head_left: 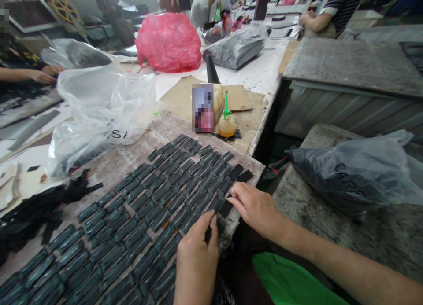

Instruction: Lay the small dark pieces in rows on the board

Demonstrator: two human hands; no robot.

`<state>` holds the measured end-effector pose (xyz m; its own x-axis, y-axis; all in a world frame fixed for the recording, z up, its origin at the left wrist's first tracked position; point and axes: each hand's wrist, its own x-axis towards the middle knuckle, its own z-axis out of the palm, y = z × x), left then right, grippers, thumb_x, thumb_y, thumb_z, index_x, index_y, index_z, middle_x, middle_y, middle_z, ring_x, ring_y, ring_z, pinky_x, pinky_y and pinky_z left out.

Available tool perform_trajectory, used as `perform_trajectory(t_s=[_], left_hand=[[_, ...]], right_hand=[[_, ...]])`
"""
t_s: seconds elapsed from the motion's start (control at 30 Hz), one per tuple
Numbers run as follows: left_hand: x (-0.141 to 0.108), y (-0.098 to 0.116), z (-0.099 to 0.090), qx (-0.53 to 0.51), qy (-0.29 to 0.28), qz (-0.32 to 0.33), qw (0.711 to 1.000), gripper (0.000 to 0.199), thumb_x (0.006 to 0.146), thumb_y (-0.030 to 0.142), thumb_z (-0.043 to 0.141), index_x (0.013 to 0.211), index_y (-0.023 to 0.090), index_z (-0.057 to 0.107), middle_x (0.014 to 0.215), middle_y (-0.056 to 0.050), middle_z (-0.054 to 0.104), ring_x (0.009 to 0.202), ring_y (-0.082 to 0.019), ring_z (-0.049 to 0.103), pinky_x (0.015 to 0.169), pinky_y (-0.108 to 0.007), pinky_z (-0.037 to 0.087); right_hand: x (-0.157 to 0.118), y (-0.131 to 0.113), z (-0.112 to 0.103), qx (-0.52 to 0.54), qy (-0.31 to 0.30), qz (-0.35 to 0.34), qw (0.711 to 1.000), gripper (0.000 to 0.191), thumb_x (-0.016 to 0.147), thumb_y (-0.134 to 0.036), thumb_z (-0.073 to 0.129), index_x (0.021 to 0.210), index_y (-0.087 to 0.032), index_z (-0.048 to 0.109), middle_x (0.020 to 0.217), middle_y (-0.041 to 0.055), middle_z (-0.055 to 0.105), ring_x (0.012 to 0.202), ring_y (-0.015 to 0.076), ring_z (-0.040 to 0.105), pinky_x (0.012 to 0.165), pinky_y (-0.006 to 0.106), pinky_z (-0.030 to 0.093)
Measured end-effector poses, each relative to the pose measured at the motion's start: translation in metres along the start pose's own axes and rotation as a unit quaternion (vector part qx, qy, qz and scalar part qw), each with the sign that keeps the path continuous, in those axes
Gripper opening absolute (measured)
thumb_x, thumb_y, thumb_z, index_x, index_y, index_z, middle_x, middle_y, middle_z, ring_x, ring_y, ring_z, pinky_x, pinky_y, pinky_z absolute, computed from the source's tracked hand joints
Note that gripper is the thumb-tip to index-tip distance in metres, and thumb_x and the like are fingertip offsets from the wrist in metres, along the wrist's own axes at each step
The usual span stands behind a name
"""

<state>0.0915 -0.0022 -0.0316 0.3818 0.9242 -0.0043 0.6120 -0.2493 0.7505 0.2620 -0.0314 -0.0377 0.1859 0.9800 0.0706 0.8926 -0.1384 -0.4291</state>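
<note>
Many small black strips (158, 219) lie in slanted rows on a worn board (139, 140); most look glossy on top, while a few at the right end are plain matte. At the board's right edge my right hand (256, 208) pinches the end of a flat black strip (226, 208) between thumb and fingers. Just left of it and nearer to me, my left hand (196, 254) has thumb and forefinger drawn together over the near end of the rows. What its fingertips hold, if anything, is hidden.
Beyond the board stands a squeeze bottle (227, 123) with a green spout and amber liquid. A clear plastic bag (105, 93) and loose black strips (42, 203) lie to the left. A bagged black bundle (343, 173) sits at right. Other people work at left and back right.
</note>
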Motion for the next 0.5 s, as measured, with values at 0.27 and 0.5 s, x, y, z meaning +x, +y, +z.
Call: perform_trajectory(t_s=[0.27,0.5], left_hand=[[0.003,0.011,-0.036,-0.357,0.067,-0.297,0.883,0.039,0.066,0.046,0.072,0.091,0.016,0.065,0.052,0.004,0.05,0.047,-0.008,0.044,0.043,-0.016,0.037],[0.004,0.016,-0.024,-0.626,0.006,-0.389,0.676,0.039,0.059,0.038,0.08,0.077,0.013,0.056,0.044,0.01,0.031,0.036,-0.003,0.022,0.031,-0.013,0.019]], right_hand=[[-0.016,-0.007,-0.012,0.062,-0.011,-0.099,0.993,0.01,0.09,-0.017,0.045,0.082,-0.017,0.051,0.081,0.0038,0.054,0.077,0.0156,0.053,0.07,0.026,0.042],[-0.02,-0.036,-0.024,0.194,0.0,-0.144,0.97,0.009,0.087,-0.018,0.049,0.078,-0.018,0.053,0.073,0.0015,0.056,0.072,0.0151,0.051,0.069,0.028,0.039]])
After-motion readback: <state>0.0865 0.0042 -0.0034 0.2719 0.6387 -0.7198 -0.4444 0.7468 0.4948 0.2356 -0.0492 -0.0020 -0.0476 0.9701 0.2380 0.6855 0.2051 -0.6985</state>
